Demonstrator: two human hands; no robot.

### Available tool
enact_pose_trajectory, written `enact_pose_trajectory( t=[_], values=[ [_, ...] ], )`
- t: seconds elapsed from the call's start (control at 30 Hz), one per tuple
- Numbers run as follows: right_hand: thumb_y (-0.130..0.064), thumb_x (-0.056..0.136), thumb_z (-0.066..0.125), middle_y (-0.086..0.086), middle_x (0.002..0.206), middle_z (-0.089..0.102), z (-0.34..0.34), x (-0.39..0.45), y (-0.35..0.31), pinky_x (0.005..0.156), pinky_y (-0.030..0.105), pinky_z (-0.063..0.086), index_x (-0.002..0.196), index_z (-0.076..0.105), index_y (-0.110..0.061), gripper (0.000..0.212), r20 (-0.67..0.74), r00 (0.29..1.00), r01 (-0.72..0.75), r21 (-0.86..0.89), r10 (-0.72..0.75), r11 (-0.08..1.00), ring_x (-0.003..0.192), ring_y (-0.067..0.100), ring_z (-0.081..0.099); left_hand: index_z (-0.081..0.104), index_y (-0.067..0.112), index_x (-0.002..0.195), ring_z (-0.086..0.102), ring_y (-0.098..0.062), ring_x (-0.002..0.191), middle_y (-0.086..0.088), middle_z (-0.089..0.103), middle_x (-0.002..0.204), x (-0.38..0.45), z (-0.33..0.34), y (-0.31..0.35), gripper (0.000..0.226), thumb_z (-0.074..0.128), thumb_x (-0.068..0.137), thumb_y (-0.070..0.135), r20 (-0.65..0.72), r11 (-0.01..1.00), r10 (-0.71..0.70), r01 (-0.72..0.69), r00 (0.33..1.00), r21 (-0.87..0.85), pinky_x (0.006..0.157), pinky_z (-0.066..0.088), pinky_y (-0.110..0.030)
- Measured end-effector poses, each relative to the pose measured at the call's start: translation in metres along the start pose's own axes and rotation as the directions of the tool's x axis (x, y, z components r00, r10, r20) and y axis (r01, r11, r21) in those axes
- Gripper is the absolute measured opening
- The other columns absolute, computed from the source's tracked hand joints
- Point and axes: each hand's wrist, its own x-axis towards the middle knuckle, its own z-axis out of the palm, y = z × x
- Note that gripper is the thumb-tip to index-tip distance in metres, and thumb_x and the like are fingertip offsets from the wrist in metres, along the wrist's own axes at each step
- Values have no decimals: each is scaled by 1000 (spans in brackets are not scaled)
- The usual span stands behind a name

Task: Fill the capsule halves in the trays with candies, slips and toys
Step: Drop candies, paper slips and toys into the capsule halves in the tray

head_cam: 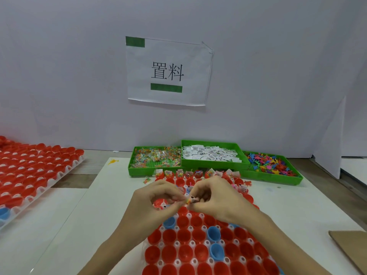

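A white tray of red and a few blue capsule halves lies in front of me. Its far row holds candies and slips. My left hand and my right hand meet above the tray's middle, and both pinch a small bundle of slip and candy packet between fingertips. Behind the tray stand three green bins: candy packets, white paper slips and coloured toy figures.
A second tray of red capsule halves sits at the left with a blue half near its front. A cardboard piece lies at the right. A loose candy packet and a yellow toy lie on the white table.
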Motion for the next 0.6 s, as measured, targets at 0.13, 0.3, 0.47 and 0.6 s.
enact_pose_trajectory(
  t=[0.13,0.3,0.47,0.6],
  values=[
    [-8,87,73,-2,80,74,4,-4,-2,66,13,53,92,79,-14,9,-21,1000,16,-103,-19,995,64,-1,61,81,27,91,70,-15,105,11,72,107,-2,2,2,11,83,84,19,115,977,160,-174,980,123,88,56,-26],
    [0,87,66,-2,83,71,3,-10,-7,65,10,49,98,76,-12,18,3,999,38,-180,-38,983,68,2,61,82,23,90,73,-9,95,16,74,99,-3,7,6,10,83,81,18,33,964,195,-197,980,176,84,57,-22],
    [-11,88,74,-10,80,71,-18,-9,-8,67,13,51,89,77,-26,15,16,998,60,-7,-60,998,72,-3,63,79,26,85,74,-15,84,11,74,89,-5,7,4,25,87,77,4,-21,988,81,-78,996,134,76,59,-23],
    [-19,93,71,-12,89,74,-55,16,30,77,19,57,97,76,-27,10,-214,977,18,6,-16,1000,85,1,69,76,28,83,75,-17,82,5,76,86,-5,8,1,25,86,77,6,-49,997,-71,71,996,10,76,61,-22]
  ],
)
